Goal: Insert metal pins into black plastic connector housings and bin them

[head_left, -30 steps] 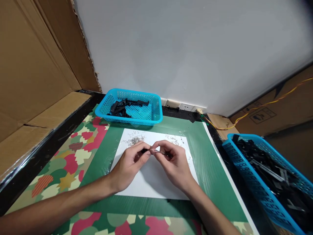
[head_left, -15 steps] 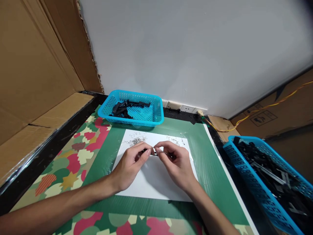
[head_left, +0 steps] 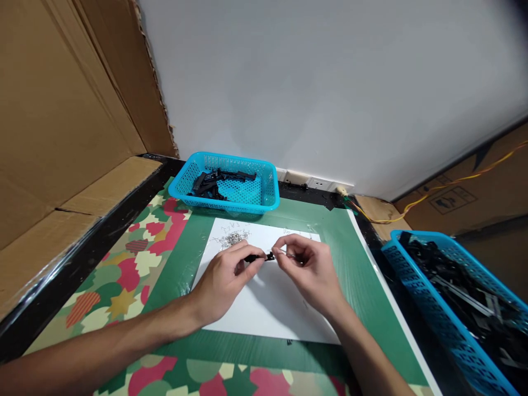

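Observation:
My left hand (head_left: 225, 278) is closed in a pinch on a small black plastic part (head_left: 259, 257) held just above a white sheet of paper (head_left: 268, 300). My right hand (head_left: 307, 272) is pinched at the part's right end, its fingertips closed on something too small to make out. A little heap of tiny silver metal pieces (head_left: 233, 238) lies on the paper just beyond my left hand. More of them are scattered near the sheet's far edge.
A small blue basket (head_left: 268, 190) with a few black parts stands at the back of the green mat (head_left: 350, 258). A larger blue basket (head_left: 429, 313) full of black parts sits at the right. Cardboard walls (head_left: 61, 110) rise on the left. A yellow wire (head_left: 433, 198) runs at back right.
My hands have drawn slightly apart, so more of the black part shows between them. The view has shifted a little to the left.

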Demonstrator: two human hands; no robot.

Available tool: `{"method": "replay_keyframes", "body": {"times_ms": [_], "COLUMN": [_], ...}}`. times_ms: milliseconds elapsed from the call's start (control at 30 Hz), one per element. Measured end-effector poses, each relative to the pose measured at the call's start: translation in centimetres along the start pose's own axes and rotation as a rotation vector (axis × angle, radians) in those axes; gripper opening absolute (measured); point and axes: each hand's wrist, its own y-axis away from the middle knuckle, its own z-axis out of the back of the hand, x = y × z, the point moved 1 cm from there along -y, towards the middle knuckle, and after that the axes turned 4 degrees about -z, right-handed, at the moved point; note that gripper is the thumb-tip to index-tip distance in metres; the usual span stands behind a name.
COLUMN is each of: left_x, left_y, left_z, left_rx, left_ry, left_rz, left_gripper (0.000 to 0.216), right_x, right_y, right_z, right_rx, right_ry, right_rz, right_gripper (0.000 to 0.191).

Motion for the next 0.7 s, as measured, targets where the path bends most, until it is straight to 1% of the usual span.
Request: {"method": "replay_keyframes", "body": {"times_ms": [100,200,267,333,467,700], "left_x": [0.2,0.2,0.2,0.2,0.3,0.1], "left_y": [0.3,0.6,0.7,0.8,0.7,0.5], "left_z": [-0.1,-0.2,-0.2,-0.3,-0.3,-0.2], "left_rx": [0.005,0.025,0.042,0.054,0.048,0.049], "left_ry": [-0.066,-0.138,-0.162,-0.182,-0.236,-0.222], "left_rz": [0.011,-0.027,-0.060,-0.064,-0.040,-0.035], "left_gripper": [0.022,0.025,0.027,0.027,0.027,0.026], "right_x": [-0.9,-1.9,-2.5,-3.0,-3.6,-3.2], "right_y": [-0.7,-1.2,-1.3,-1.3,-1.3,-1.0], "right_z": [1.2,1.9,1.9,1.6,0.8,0.0], "right_rx": [-0.038,0.035,0.100,0.123,0.116,0.104], "right_ry": [0.025,0.062,0.090,0.130,0.179,0.262], "right_rz": [-0.080,-0.188,-0.228,-0.229,-0.214,-0.184], "right_gripper": [0.023,0.026,0.026,0.027,0.027,0.025]}}
